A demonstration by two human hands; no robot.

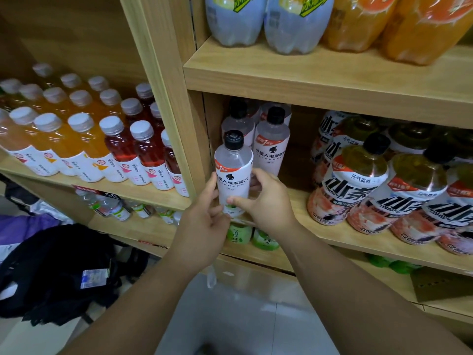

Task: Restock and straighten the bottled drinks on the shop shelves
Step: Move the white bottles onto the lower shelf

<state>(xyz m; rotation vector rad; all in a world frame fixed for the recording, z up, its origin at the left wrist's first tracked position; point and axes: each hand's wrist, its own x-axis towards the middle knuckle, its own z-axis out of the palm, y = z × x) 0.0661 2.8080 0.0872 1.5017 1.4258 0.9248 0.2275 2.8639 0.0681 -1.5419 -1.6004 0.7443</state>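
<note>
On the far left, a dark bag (58, 272) lies on the floor below the left bay. I note its wooden shelf (15, 165) carries rows of white-capped juice bottles (84, 139), orange to the left and red to the right. A pale wooden upright (163, 98) divides the bays.

Just right of it, my left hand (204, 226) curls round the left side of a black-capped clear bottle (234, 172) with a white label. My right hand (266, 201) grips its right side, thumb across the front. The bottle is upright at the near left corner of the middle shelf (320, 226). I cannot tell whether its base rests on the board. Matching bottles (272, 144) stand behind it. Further right, larger tea bottles (371, 185) crowd the shelf. Grey floor tile (243, 303) shows below.
</note>
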